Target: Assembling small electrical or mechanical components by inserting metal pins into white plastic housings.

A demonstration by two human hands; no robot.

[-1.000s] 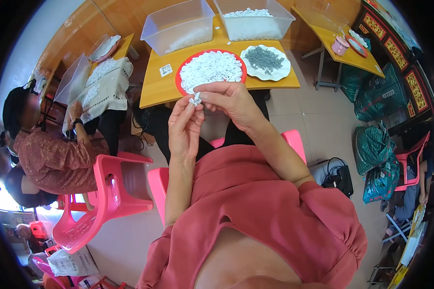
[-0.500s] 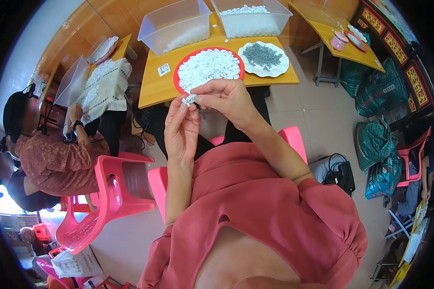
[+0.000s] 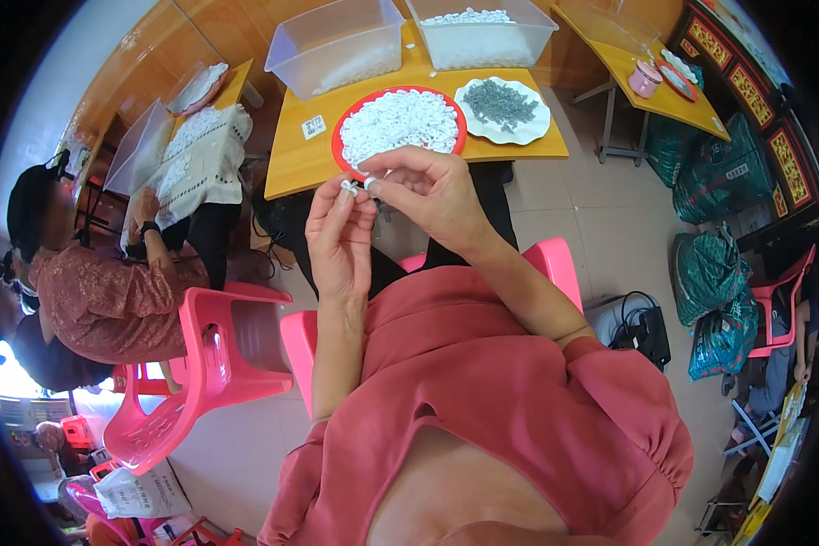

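My left hand (image 3: 341,232) pinches a small white plastic piece (image 3: 348,187) between thumb and fingertips. Close beside it, my right hand (image 3: 439,198) is closed in a pinch on another small white piece (image 3: 369,183), partly covered by the thumb. A narrow gap shows between the two. Both hands are held above my lap, just before the table's near edge. Behind them a red-rimmed round tray (image 3: 338,129) is heaped with small white plastic pieces (image 3: 400,123). To its right, a white scalloped plate (image 3: 539,127) carries a pile of small grey pieces (image 3: 499,105).
Two clear plastic bins (image 3: 287,68) with white pieces stand at the back of the yellow table (image 3: 291,168). At left a co-worker (image 3: 109,291) sits at another table, near an unoccupied pink chair (image 3: 214,364). Green bags (image 3: 708,273) lie on the floor at right.
My fingertips have drawn slightly apart, and the white pieces that looked joined in one cluster now show separately. My left hand has shifted a little to the left.
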